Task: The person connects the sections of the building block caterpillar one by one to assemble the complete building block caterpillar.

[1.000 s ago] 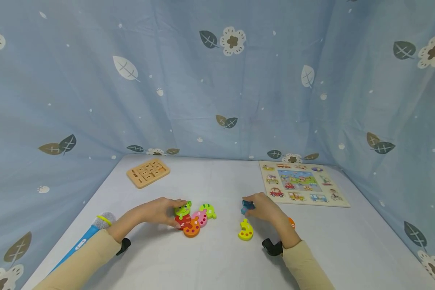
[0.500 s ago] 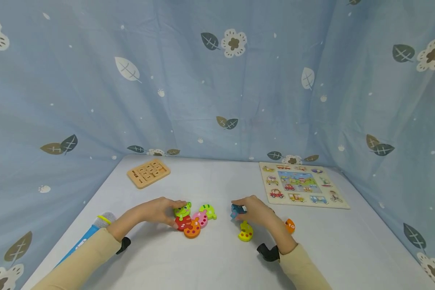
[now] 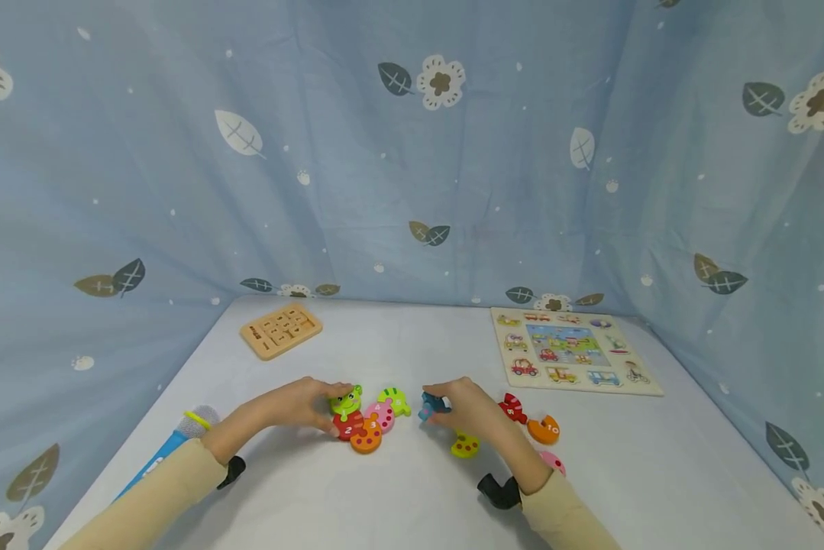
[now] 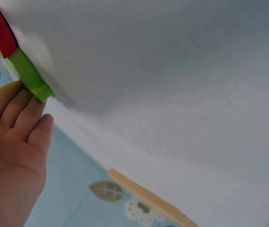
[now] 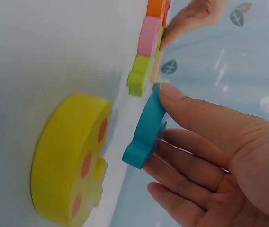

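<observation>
Joined wooden number puzzle pieces form a curved caterpillar: a green face piece (image 3: pixel 346 401), red 2 (image 3: pixel 344 429), orange 3 (image 3: pixel 366 435), pink 4 (image 3: pixel 381 417) and light green 5 (image 3: pixel 394 400). My left hand (image 3: pixel 305 402) holds its left end, fingers at the green face and thumb at the red piece. My right hand (image 3: pixel 470 410) pinches a blue puzzle piece (image 5: pixel 147 124) between thumb and fingers, a short way right of the light green end. Below that hand lies a yellow puzzle piece (image 5: pixel 61 161) with red dots, partly covered in the head view.
Right of my right hand lie a red piece (image 3: pixel 513 408), an orange 10 piece (image 3: pixel 544 430) and a pink piece (image 3: pixel 553 461). A wooden number board (image 3: pixel 281 330) and a picture puzzle board (image 3: pixel 515 328) lie farther back. A blue microphone (image 3: pixel 171 451) lies beside my left forearm.
My right hand has moved left with the blue piece, closer to the joined pieces. The red, orange and pink pieces behind it have come into sight. My left hand has stayed in place.
</observation>
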`<action>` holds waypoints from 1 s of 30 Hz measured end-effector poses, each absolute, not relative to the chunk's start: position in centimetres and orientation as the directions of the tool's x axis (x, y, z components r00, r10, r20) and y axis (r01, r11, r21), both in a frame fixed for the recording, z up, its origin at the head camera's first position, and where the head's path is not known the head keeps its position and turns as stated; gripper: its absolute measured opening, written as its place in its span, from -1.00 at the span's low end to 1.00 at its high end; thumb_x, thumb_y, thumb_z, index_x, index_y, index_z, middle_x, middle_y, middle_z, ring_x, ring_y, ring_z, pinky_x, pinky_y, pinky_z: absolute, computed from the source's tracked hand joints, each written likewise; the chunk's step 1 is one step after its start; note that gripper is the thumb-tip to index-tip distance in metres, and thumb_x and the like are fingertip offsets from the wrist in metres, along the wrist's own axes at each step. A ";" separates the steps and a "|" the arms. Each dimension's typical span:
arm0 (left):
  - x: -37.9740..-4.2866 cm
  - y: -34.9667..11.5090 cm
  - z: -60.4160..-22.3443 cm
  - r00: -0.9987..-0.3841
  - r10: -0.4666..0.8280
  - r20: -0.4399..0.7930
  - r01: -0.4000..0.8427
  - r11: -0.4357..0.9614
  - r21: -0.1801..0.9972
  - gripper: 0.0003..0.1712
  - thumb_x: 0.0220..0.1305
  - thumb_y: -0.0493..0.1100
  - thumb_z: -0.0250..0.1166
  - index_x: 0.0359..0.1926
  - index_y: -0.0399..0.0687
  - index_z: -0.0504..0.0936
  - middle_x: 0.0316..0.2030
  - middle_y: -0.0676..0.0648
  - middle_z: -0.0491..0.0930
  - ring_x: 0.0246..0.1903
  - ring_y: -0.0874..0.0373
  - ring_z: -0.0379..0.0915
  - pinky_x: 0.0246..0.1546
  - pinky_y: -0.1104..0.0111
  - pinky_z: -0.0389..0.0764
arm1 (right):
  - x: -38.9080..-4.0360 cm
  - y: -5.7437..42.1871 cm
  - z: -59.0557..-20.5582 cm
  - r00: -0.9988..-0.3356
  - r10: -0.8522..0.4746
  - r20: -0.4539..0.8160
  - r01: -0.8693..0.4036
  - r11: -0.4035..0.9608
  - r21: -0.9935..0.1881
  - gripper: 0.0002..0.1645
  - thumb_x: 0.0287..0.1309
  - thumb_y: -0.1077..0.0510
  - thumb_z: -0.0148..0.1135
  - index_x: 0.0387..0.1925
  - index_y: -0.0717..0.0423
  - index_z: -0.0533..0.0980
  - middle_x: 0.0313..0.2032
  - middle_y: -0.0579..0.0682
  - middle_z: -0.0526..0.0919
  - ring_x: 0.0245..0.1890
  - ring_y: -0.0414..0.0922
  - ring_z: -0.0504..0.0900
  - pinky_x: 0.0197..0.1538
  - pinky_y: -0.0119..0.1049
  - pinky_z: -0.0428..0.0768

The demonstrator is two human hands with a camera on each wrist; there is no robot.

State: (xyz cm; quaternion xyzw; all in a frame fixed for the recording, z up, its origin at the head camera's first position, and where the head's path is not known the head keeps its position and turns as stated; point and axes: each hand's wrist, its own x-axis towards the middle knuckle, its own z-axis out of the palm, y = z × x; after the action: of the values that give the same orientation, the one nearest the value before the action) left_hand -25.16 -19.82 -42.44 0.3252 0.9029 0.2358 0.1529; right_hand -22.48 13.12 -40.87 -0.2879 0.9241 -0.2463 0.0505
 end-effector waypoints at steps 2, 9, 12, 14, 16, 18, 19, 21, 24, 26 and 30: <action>-25.1 -19.8 -42.6 -0.747 0.654 -0.123 0.507 0.679 0.531 -0.13 0.01 0.07 0.48 0.32 -0.16 0.41 0.33 -0.11 0.33 0.33 -0.12 0.21 0.28 0.00 0.28 | -22.3 12.9 -41.0 -0.831 -0.554 0.051 -0.504 0.711 -0.491 -0.41 0.06 0.13 0.44 0.14 0.25 0.53 0.03 0.08 0.65 -0.01 -0.07 0.61 0.05 -0.19 0.60; -25.0 -19.9 -42.5 -0.749 0.655 -0.101 0.521 0.675 0.522 -0.10 -0.01 0.10 0.48 0.31 -0.19 0.41 0.31 -0.14 0.36 0.30 -0.12 0.25 0.25 0.01 0.33 | -22.3 11.9 -41.2 -0.832 -0.547 0.094 -0.517 0.704 -0.487 -0.40 0.03 0.12 0.47 0.12 0.24 0.55 0.02 0.06 0.66 0.01 -0.07 0.60 0.05 -0.21 0.60; -25.0 -19.8 -42.5 -0.745 0.660 -0.092 0.533 0.673 0.512 -0.10 0.00 0.12 0.47 0.31 -0.20 0.42 0.31 -0.14 0.36 0.29 -0.12 0.27 0.25 0.03 0.34 | -22.4 11.4 -41.2 -0.828 -0.549 0.113 -0.528 0.694 -0.489 -0.41 0.03 0.13 0.46 0.10 0.26 0.55 0.00 0.07 0.67 0.00 -0.08 0.62 0.04 -0.22 0.61; -25.0 -19.7 -42.5 -0.746 0.660 -0.090 0.535 0.675 0.508 -0.11 0.01 0.11 0.47 0.31 -0.19 0.42 0.30 -0.14 0.37 0.29 -0.12 0.27 0.25 0.03 0.34 | -22.5 11.1 -41.2 -0.829 -0.547 0.116 -0.527 0.694 -0.490 -0.42 0.03 0.13 0.46 0.10 0.27 0.56 -0.01 0.07 0.67 -0.01 -0.09 0.62 0.03 -0.24 0.61; -25.0 -19.6 -42.4 -0.750 0.656 -0.091 0.532 0.679 0.505 -0.12 0.02 0.10 0.47 0.31 -0.19 0.41 0.30 -0.15 0.37 0.29 -0.12 0.27 0.25 0.03 0.34 | -22.7 10.8 -41.3 -0.832 -0.544 0.115 -0.523 0.697 -0.490 -0.42 0.03 0.14 0.46 0.10 0.27 0.56 -0.02 0.07 0.67 -0.01 -0.08 0.63 0.02 -0.26 0.61; -24.9 -19.5 -42.4 -0.753 0.651 -0.093 0.526 0.681 0.509 -0.12 0.02 0.09 0.47 0.31 -0.19 0.41 0.30 -0.16 0.37 0.29 -0.13 0.26 0.24 0.03 0.34 | -22.8 10.5 -41.5 -0.840 -0.533 0.105 -0.510 0.708 -0.487 -0.41 0.02 0.13 0.47 0.09 0.26 0.56 0.00 0.08 0.67 -0.03 -0.10 0.63 -0.03 -0.33 0.62; -24.9 -19.4 -42.3 -0.756 0.648 -0.094 0.522 0.683 0.512 -0.12 0.01 0.08 0.48 0.31 -0.19 0.41 0.30 -0.16 0.36 0.29 -0.13 0.26 0.24 0.03 0.34 | -22.9 10.4 -41.5 -0.846 -0.524 0.097 -0.499 0.714 -0.491 -0.41 0.01 0.13 0.48 0.09 0.26 0.56 0.01 0.09 0.66 -0.07 -0.10 0.62 -0.11 -0.36 0.63; -24.9 -19.4 -42.3 -0.758 0.645 -0.092 0.519 0.683 0.514 -0.12 0.00 0.09 0.48 0.31 -0.19 0.42 0.30 -0.16 0.37 0.29 -0.12 0.26 0.24 0.03 0.35 | -23.1 10.2 -41.7 -0.856 -0.509 0.085 -0.479 0.724 -0.497 -0.41 0.00 0.13 0.49 0.09 0.25 0.57 0.02 0.10 0.65 -0.15 -0.12 0.60 -0.27 -0.45 0.59; -24.8 -19.4 -42.3 -0.761 0.643 -0.089 0.517 0.684 0.515 -0.11 -0.01 0.10 0.48 0.30 -0.19 0.43 0.29 -0.15 0.38 0.28 -0.12 0.28 0.24 0.03 0.36 | -23.2 10.0 -41.9 -0.864 -0.498 0.073 -0.462 0.728 -0.506 -0.40 -0.02 0.13 0.50 0.09 0.25 0.57 0.05 0.13 0.63 -0.25 -0.13 0.54 -0.49 -0.49 0.41; -24.8 -19.4 -42.3 -0.762 0.642 -0.086 0.517 0.683 0.515 -0.11 -0.02 0.11 0.48 0.29 -0.19 0.44 0.28 -0.15 0.39 0.28 -0.11 0.29 0.23 0.03 0.36 | -23.3 10.0 -41.9 -0.866 -0.496 0.072 -0.460 0.729 -0.507 -0.39 -0.03 0.13 0.50 0.09 0.25 0.57 0.05 0.13 0.63 -0.27 -0.14 0.52 -0.54 -0.49 0.35; -24.8 -19.5 -42.4 -0.764 0.640 -0.088 0.517 0.688 0.509 -0.10 -0.02 0.13 0.48 0.30 -0.19 0.43 0.28 -0.15 0.39 0.28 -0.11 0.29 0.23 0.04 0.37 | -23.4 9.8 -42.0 -0.865 -0.499 0.055 -0.457 0.737 -0.499 -0.40 -0.03 0.12 0.50 0.08 0.23 0.58 0.05 0.11 0.63 -0.30 -0.16 0.52 -0.54 -0.51 0.34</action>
State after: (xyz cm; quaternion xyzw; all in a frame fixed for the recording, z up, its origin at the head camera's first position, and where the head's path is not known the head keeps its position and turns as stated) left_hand -24.76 -19.47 -42.41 0.3181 0.9093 0.2343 0.1305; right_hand -23.40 9.77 -42.01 -0.2566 0.9309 -0.2565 0.0414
